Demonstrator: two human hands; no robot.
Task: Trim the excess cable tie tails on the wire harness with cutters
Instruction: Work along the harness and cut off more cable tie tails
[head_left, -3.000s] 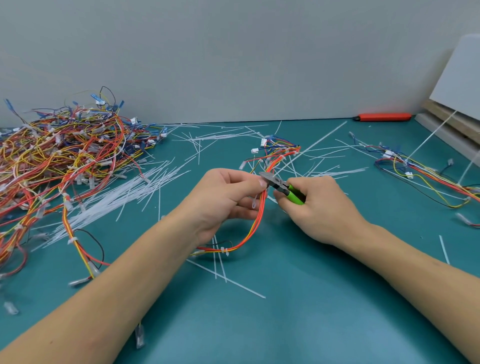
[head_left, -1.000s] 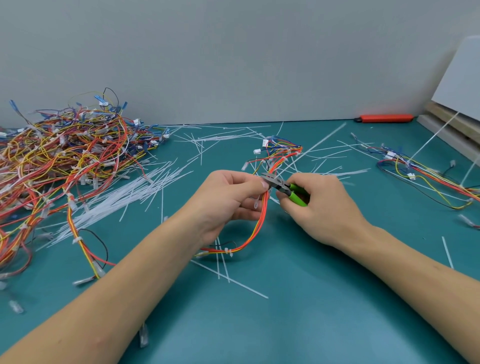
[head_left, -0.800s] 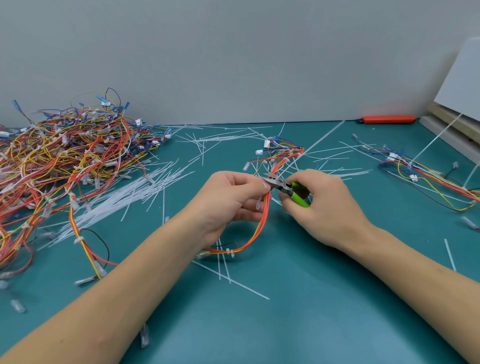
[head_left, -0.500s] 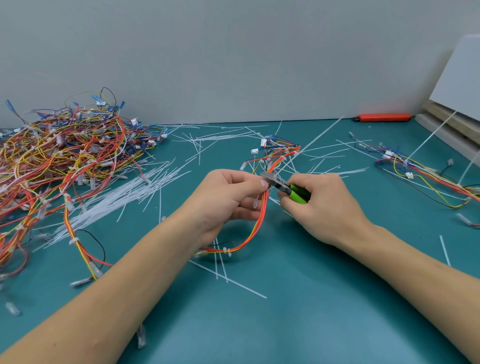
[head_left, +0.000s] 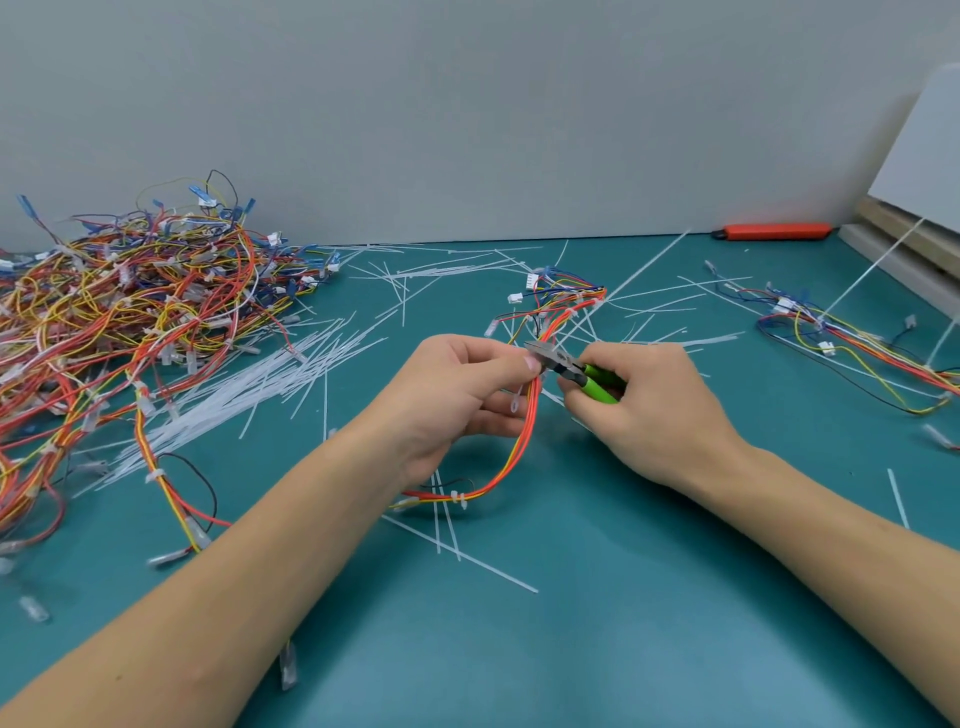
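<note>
1. One view only, from the head: both hands meet above the middle of the teal table (head_left: 597, 649). The left hand (head_left: 452, 395) pinches the wire harness (head_left: 524, 441) between thumb and curled fingers (head_left: 506, 364), holding its orange and yellow bundle up off the table; the lower loop trails down to rest near the left wrist.
2. The right hand (head_left: 649, 410) is wrapped round the green handles of the cutters (head_left: 569, 370), whose metal nose sits right at the left thumb tip, against the bundle.
3. By my reading, the step in hand is a cut at one tie on the held stretch. Whether the blades have bitten is too small to tell.
4. The next move calls for keeping the blades flush to the tie head and clear of the wires, then sliding the left grip to another tie.
5. Beyond lie a big tangled heap of harnesses (head_left: 130, 322) at left, loose white tie strips (head_left: 249, 384) and another harness (head_left: 852, 338) at right.
</note>
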